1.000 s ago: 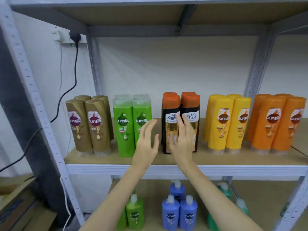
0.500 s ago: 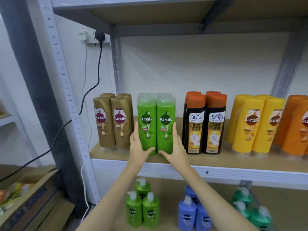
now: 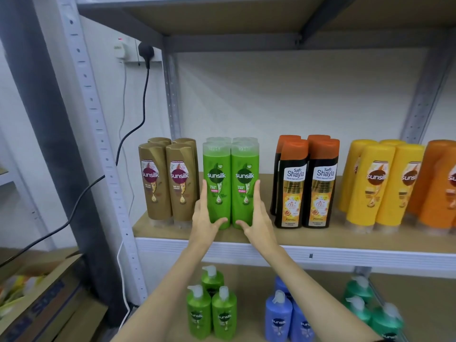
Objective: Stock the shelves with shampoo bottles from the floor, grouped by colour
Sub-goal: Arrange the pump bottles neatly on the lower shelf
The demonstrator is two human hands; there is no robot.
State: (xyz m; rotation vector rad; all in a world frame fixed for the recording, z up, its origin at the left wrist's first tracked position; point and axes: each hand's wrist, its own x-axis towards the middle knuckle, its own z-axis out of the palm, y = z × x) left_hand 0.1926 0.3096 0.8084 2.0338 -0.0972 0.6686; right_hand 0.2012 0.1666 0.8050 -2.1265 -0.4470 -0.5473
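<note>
Both hands bracket a block of green Sunsilk shampoo bottles (image 3: 230,183) standing upright on the middle shelf (image 3: 296,251) of a grey metal rack. Left hand (image 3: 206,218) lies flat against the left side of the block, fingers straight and pointing up, thumb hooked across the front near the base. Right hand (image 3: 255,218) mirrors it on the right side, fingers extended upward, thumb touching the lower front of the right-hand bottle. Neither hand curls round a bottle; the palms press inward on the group, which shows 2 bottles in front and at least 2 caps behind.

Just left of the green block, nearly touching the left hand's fingers, stand 4 gold-brown Sunsilk bottles (image 3: 170,181). To the right, apart from the right hand, stand black Safi Shayla bottles (image 3: 306,186) with orange caps, then yellow Sunsilk bottles (image 3: 380,186), then orange bottles (image 3: 439,183) cut off by the frame edge.

On the lower shelf, between and beside the forearms, sit green pump bottles (image 3: 212,309), blue pump bottles (image 3: 283,317) and teal pump bottles (image 3: 370,309). At far left a black cable (image 3: 133,129) hangs from a wall socket above an open cardboard box (image 3: 37,299) on the floor.
</note>
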